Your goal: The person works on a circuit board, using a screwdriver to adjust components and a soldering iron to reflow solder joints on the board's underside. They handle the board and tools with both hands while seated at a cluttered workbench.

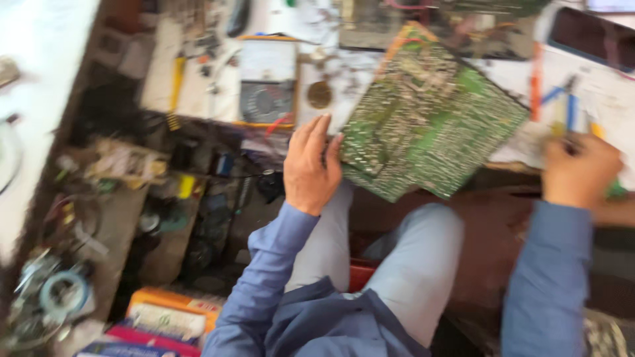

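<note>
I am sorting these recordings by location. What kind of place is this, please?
Probably an electronics repair workbench. The left hand holds a large green printed circuit board, a yellow-framed analogue meter lies on the worn white bench top, and the right hand reaches among blue and orange hand tools.

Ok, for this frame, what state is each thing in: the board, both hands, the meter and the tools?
Circuit board: tilted, solder side up, lower edge off the bench.
Left hand: grip shut on the circuit board's left edge.
Right hand: closed around a small tool, too blurred to name.
Meter: lying flat on the bench, face up.
Screwdrivers: lying loose on the bench.
</note>
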